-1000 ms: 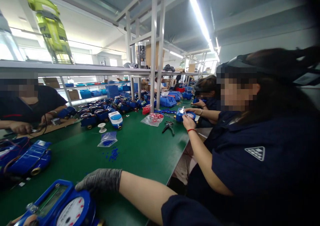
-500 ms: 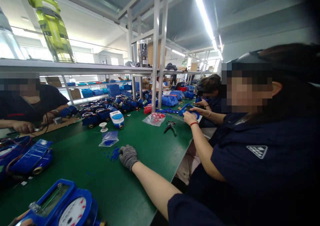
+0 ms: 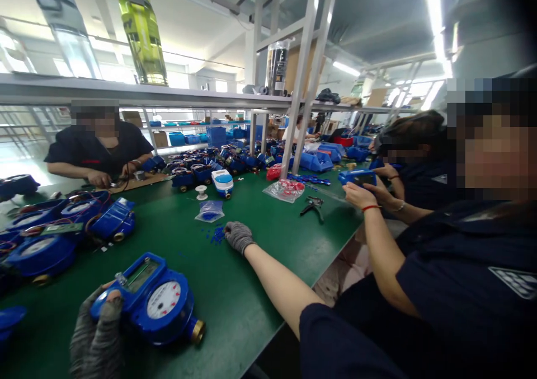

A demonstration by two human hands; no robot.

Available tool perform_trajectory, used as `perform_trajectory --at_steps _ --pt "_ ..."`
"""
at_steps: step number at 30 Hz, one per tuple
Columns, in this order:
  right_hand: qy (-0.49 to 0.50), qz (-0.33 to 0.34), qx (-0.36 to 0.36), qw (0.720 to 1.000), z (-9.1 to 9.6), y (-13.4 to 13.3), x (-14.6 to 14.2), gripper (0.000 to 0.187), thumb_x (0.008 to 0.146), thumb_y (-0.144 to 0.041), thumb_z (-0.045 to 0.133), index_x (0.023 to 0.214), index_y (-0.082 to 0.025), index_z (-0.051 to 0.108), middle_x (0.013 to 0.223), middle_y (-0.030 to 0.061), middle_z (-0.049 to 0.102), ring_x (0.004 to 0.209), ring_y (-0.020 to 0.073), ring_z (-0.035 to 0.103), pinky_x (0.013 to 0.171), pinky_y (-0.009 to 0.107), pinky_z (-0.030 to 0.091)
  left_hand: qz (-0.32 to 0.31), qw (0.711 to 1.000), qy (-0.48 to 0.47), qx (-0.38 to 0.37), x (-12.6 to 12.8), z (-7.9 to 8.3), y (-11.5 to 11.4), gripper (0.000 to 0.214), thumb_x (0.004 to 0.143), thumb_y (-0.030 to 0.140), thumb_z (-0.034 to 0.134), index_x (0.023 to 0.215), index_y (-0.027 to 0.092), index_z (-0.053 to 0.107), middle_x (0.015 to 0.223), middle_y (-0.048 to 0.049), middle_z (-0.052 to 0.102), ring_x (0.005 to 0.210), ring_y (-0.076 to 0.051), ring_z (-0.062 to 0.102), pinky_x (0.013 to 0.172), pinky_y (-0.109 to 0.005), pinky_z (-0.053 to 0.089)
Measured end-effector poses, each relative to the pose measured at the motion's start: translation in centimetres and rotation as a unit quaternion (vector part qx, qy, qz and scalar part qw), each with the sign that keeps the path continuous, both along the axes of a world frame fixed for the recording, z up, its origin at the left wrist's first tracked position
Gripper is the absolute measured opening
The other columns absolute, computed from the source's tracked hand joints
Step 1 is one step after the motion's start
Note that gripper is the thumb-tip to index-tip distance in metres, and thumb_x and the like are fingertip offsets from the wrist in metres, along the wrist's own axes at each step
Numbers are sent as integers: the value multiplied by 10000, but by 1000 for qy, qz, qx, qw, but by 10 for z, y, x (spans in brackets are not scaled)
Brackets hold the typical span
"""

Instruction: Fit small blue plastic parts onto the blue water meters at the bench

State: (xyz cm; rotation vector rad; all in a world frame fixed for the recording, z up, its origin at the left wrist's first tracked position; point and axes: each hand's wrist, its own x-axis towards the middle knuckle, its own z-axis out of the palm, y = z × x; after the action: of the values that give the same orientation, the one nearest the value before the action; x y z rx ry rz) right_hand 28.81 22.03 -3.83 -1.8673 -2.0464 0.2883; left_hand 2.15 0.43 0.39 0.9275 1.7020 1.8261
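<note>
My left hand (image 3: 97, 334), in a grey glove, grips the left end of a blue water meter (image 3: 157, 300) with a white dial, lying near the front edge of the green table (image 3: 235, 289). My right hand (image 3: 238, 235), also gloved, is stretched far out, fingers curled against a scatter of small blue pieces (image 3: 217, 234). What the curled fingers hold is hidden. A small clear bag of blue pieces (image 3: 210, 211) lies just beyond.
Several blue meters (image 3: 62, 228) with wires sit at the left, more (image 3: 201, 172) in rows at the back. A co-worker's hands (image 3: 361, 191) at my right hold a blue part. Pliers (image 3: 312, 205), a bag of red rings (image 3: 287, 188) and a white-blue meter (image 3: 222, 182) lie mid-table. Another person (image 3: 98, 149) works opposite.
My right hand left the meter and reached out to the blue pieces. The view swung left and down, bringing my left hand on the meter into sight.
</note>
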Motion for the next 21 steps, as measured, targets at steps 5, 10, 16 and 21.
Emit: perform_trajectory --at_steps 5,10,16,21 --pt "5 18 5 1000 -1 3 3 192 861 -303 567 983 -272 711 992 16 722 879 173 647 720 245 441 -4 999 -44 20 -1 -3 5 586 704 598 744 1169 259 632 1152 -40 640 1051 -331 591 967 -573 453" --pt "7 4 11 1000 1 0 7 226 931 -288 491 1017 -207 685 1012 66 711 882 173 637 735 246 426 -17 997 -60 37 2 0 4 541 710 570 753 1132 256 629 1126 -33 646 999 -289 607 935 -490 486" --pt "16 22 5 1000 2 -1 19 200 912 -219 518 1020 -197 685 998 47 715 878 155 635 742 216 426 -20 996 -60 55 3 0 4 526 729 542 754 1132 232 620 1093 -34 643 959 -249 606 880 -397 502" --pt "23 18 -1 1000 3 6 23 251 888 -162 520 1061 -201 697 1027 39 720 913 153 645 774 207 444 -22 996 -57 63 0 -4 6 504 746 532 749 1135 239 621 1081 -27 644 940 -222 601 833 -339 490"
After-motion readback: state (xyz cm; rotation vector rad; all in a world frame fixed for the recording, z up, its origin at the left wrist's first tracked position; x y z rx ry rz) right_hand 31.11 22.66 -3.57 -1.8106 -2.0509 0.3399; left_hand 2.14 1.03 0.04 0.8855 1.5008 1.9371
